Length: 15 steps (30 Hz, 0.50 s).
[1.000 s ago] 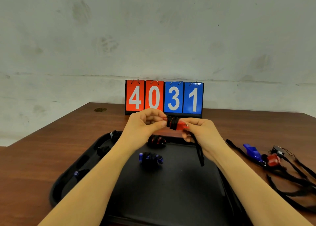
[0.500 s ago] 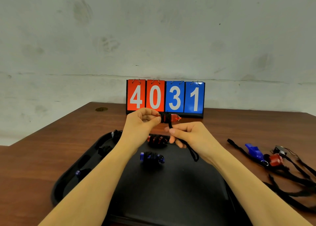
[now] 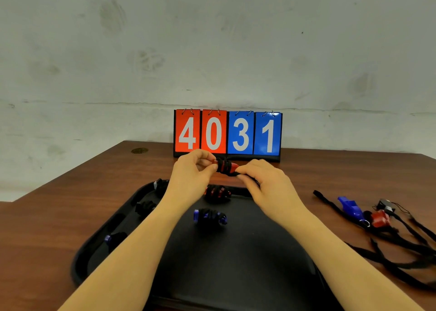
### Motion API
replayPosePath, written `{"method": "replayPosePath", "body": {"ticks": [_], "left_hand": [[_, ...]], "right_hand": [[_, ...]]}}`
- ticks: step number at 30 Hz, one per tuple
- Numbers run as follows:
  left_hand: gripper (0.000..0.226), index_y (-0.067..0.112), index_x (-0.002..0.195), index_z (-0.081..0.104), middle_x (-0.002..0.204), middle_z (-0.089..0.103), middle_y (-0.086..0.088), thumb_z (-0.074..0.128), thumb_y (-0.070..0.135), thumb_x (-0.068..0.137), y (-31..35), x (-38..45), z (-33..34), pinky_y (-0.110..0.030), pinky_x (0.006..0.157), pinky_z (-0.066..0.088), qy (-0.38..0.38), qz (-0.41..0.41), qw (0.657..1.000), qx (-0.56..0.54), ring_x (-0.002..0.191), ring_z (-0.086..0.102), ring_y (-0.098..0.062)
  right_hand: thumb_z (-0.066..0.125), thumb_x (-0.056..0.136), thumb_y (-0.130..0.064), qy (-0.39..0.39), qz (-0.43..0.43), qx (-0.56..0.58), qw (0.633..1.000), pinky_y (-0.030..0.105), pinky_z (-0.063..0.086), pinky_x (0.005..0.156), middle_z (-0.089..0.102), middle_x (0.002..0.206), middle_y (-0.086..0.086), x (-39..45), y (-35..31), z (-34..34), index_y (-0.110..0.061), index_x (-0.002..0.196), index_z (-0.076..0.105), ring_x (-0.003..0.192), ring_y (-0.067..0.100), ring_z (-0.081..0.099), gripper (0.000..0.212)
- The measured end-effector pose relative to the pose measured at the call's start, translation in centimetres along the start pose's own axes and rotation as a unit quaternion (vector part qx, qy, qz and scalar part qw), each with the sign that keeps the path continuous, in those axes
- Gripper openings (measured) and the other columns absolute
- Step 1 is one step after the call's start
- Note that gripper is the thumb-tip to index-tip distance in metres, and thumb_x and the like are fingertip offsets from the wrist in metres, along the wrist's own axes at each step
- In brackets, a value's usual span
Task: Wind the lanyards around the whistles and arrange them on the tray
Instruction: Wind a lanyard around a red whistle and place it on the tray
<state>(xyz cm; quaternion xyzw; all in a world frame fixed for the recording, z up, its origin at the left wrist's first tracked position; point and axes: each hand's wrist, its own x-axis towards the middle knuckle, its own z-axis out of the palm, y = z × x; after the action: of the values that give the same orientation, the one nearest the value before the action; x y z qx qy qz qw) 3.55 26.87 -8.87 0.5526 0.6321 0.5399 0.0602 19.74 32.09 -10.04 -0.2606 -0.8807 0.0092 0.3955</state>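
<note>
the brown table [image 3: 70, 204] carries a black tray [image 3: 80, 259] at lower centre, a scoreboard [image 3: 227, 134] behind, loose whistles [image 3: 351, 207] at right.

Two hands: left hand [image 3: 192, 176], right hand [image 3: 266, 183]. One red whistle [image 3: 225, 167] held between them, wrapped in black lanyard. One black tray [image 3: 236, 251]. Five wound whistles on tray: red one [image 3: 217, 192], blue one [image 3: 210, 217], three at left edge, colours partly hidden. Three loose whistles right of tray: blue [image 3: 351, 207], red [image 3: 379, 218], dark [image 3: 385, 204]. One scoreboard [image 3: 227, 134], four digit cards.
</note>
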Motion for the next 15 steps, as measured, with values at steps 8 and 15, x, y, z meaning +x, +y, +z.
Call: {"method": "replayPosePath", "body": {"ticks": [8,15], "left_hand": [[0.015,0.023,0.088,0.06,0.077,0.06,0.01,0.063,0.009,0.084,0.37,-0.36,-0.06,-0.005,0.066,0.045,-0.048,0.022,0.998,-0.016,0.072,0.056,-0.002],[0.019,0.026,0.086,0.061,0.079,0.064,0.006,0.065,0.008,0.082,0.33,-0.44,-0.26,-0.002,0.067,0.044,-0.066,0.03,0.997,-0.041,0.073,0.058,-0.003]], "right_hand": [[0.062,0.086,-0.013,0.08,0.033,0.068,0.994,0.008,0.044,0.084,0.069,0.096,-0.002,0.04,0.47,0.08,-0.014,0.104,0.069,0.091,0.003,0.06,0.019],[0.064,0.084,-0.01,0.069,0.19,0.276,0.94,0.012,0.052,0.066,0.068,0.089,-0.004,0.27,-0.19,-0.56,-0.016,0.098,0.07,0.071,0.004,0.066,0.016]]}}
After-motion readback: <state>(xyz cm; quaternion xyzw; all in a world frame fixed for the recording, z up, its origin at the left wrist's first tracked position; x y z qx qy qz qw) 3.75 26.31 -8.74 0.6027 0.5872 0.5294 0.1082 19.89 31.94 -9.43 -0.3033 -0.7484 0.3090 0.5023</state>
